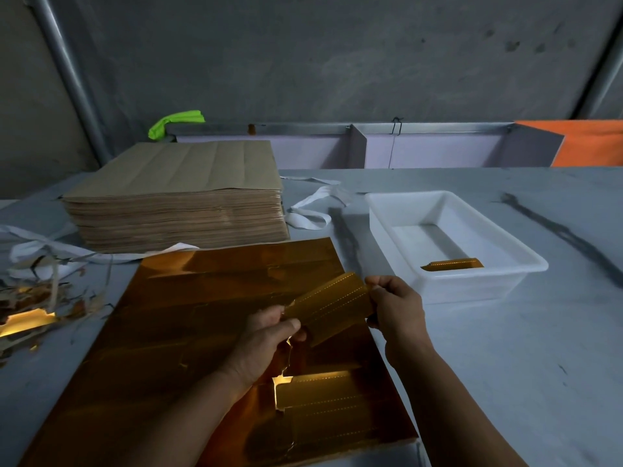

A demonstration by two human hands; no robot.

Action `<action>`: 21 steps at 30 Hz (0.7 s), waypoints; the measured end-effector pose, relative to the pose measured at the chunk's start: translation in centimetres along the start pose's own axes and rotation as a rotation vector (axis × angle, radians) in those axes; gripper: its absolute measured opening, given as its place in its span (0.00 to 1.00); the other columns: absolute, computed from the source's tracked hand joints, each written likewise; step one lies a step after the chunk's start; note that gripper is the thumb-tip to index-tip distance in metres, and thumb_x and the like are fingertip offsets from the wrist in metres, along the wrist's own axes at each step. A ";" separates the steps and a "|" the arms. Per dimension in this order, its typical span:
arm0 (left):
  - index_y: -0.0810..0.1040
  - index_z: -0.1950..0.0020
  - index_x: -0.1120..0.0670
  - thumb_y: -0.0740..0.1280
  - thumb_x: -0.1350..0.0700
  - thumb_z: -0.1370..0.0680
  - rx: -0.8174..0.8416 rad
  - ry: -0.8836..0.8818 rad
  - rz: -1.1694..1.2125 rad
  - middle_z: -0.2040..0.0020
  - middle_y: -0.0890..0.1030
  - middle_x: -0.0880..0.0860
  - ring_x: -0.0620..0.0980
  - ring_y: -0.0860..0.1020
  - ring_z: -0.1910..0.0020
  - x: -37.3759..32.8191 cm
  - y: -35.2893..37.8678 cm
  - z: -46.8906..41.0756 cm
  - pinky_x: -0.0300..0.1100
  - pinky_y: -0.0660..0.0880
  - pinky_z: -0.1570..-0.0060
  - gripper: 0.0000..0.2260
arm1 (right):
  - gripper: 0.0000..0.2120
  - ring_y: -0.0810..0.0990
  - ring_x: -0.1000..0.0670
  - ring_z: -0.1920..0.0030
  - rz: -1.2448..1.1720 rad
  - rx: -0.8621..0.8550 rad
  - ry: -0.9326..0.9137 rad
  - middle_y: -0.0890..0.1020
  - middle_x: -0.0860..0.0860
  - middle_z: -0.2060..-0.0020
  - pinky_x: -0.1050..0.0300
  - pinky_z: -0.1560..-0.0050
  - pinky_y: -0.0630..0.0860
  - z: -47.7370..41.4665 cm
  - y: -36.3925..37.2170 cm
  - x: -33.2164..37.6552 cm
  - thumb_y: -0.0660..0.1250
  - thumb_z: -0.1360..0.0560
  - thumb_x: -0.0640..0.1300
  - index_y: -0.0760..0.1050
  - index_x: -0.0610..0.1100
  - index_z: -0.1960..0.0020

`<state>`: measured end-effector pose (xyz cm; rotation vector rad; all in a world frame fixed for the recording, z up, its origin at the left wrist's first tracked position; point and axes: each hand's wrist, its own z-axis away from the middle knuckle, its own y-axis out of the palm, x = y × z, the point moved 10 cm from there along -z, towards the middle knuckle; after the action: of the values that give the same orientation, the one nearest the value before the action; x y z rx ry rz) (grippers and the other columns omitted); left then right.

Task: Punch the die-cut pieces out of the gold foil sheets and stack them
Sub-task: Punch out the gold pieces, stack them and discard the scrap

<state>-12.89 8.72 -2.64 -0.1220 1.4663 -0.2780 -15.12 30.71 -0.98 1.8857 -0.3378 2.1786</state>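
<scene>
A: Surface and setting?
B: Grey tabletop [505, 348], scuffed, before a concrete wall [337, 62]; a brown sheet stack [175, 197] stands at rear left.
A: The piece?
B: Gold die-cut piece [332, 306], crossed by perforation rows, pinched at its ends by left hand [266, 338] and right hand [397, 308], above the gold foil sheet [202, 298].

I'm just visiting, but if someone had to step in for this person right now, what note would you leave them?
Hands: left hand and right hand each pinch one end of a punched piece above the gold foil sheet.
Done: one finished piece lies in the white tray on the right; scraps are piled on the left.
Left: probably tray the held piece, free the half-lifted piece at the sheet's near edge, then the rest. The tall stack behind looks like more sheets.
</scene>
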 end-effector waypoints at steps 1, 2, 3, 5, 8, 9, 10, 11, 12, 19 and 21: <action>0.79 0.44 0.56 0.63 0.57 0.19 -0.020 0.013 -0.013 0.53 0.84 0.51 0.47 0.79 0.47 -0.1 -0.3 0.0 0.50 0.71 0.39 0.08 | 0.11 0.79 0.53 0.66 0.006 0.003 -0.013 0.81 0.52 0.67 0.60 0.70 0.76 0.0 0.1 0.1 0.62 0.20 0.38 0.79 0.51 0.55; 0.80 0.50 0.57 0.62 0.57 0.19 -0.039 0.026 -0.006 0.58 0.83 0.51 0.45 0.80 0.51 -0.2 -0.7 0.0 0.51 0.71 0.41 0.08 | 0.11 0.79 0.54 0.66 0.013 0.006 -0.021 0.81 0.53 0.67 0.61 0.71 0.75 -0.1 0.1 0.1 0.62 0.20 0.38 0.79 0.51 0.54; 0.79 0.54 0.58 0.62 0.58 0.19 -0.057 0.037 0.011 0.62 0.82 0.51 0.43 0.80 0.56 -0.3 -0.9 0.0 0.49 0.71 0.44 0.09 | 0.10 0.79 0.54 0.67 0.019 0.007 -0.024 0.81 0.53 0.67 0.62 0.71 0.75 -0.1 0.0 0.1 0.63 0.20 0.38 0.79 0.51 0.54; 0.78 0.59 0.57 0.61 0.58 0.19 -0.084 0.043 0.023 0.67 0.79 0.50 0.44 0.79 0.60 -0.4 -1.3 0.0 0.45 0.69 0.51 0.11 | 0.09 0.79 0.54 0.66 0.026 0.008 -0.022 0.81 0.53 0.66 0.62 0.71 0.74 -0.2 0.0 -0.1 0.63 0.20 0.38 0.79 0.50 0.53; 0.78 0.60 0.55 0.61 0.57 0.18 -0.129 0.033 0.000 0.70 0.76 0.49 0.49 0.77 0.60 0.0 -1.6 -0.1 0.41 0.68 0.57 0.12 | 0.11 0.79 0.52 0.64 0.015 -0.008 -0.011 0.81 0.53 0.68 0.60 0.69 0.74 -0.4 -0.3 -0.4 0.63 0.21 0.37 0.79 0.51 0.56; 0.78 0.61 0.55 0.61 0.58 0.18 -0.145 0.031 -0.009 0.71 0.75 0.48 0.49 0.77 0.61 0.1 -1.7 -0.2 0.40 0.68 0.58 0.12 | 0.12 0.78 0.52 0.64 0.019 -0.019 -0.006 0.80 0.53 0.67 0.59 0.69 0.74 -0.4 -0.4 -0.5 0.63 0.21 0.37 0.78 0.51 0.57; 0.78 0.61 0.55 0.62 0.58 0.18 -0.156 0.030 -0.015 0.72 0.74 0.49 0.48 0.77 0.61 0.2 -1.8 -0.3 0.39 0.68 0.58 0.12 | 0.13 0.78 0.52 0.63 0.023 -0.031 -0.001 0.80 0.52 0.65 0.58 0.68 0.74 -0.5 -0.6 -0.6 0.63 0.20 0.37 0.78 0.51 0.57; 0.78 0.61 0.55 0.62 0.59 0.18 -0.163 0.029 -0.017 0.72 0.73 0.49 0.48 0.77 0.62 0.3 -1.8 -0.3 0.38 0.68 0.59 0.12 | 0.13 0.78 0.52 0.62 0.023 -0.040 0.004 0.80 0.52 0.64 0.58 0.67 0.75 -0.6 -0.8 -0.8 0.63 0.20 0.37 0.78 0.51 0.58; 0.78 0.61 0.55 0.62 0.59 0.19 -0.166 0.028 -0.016 0.72 0.73 0.49 0.47 0.77 0.62 0.3 -1.8 -0.4 0.37 0.68 0.60 0.12 | 0.12 0.78 0.51 0.61 0.026 -0.046 0.010 0.80 0.51 0.63 0.57 0.66 0.75 -0.7 -0.9 -0.9 0.63 0.20 0.37 0.78 0.51 0.57; 0.77 0.62 0.57 0.61 0.61 0.19 -0.242 0.045 -0.002 0.70 0.73 0.51 0.47 0.75 0.63 0.2 -2.8 -0.3 0.42 0.68 0.59 0.13 | 0.10 0.79 0.47 0.62 -0.006 -0.179 0.074 0.81 0.46 0.58 0.56 0.65 0.74 -1.4 -3.7 -2.2 0.61 0.20 0.37 0.79 0.47 0.49; 0.77 0.62 0.57 0.61 0.61 0.19 -0.243 0.053 0.016 0.71 0.73 0.50 0.48 0.75 0.64 0.2 -2.7 -0.3 0.41 0.68 0.60 0.13 | 0.10 0.79 0.47 0.63 0.006 -0.199 0.087 0.81 0.45 0.58 0.55 0.64 0.75 -1.4 -4.6 -2.4 0.60 0.20 0.37 0.79 0.46 0.47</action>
<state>-13.48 6.08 -2.14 -0.3008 1.5490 -0.0897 -14.63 35.41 -3.52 1.6805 -0.5227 2.1348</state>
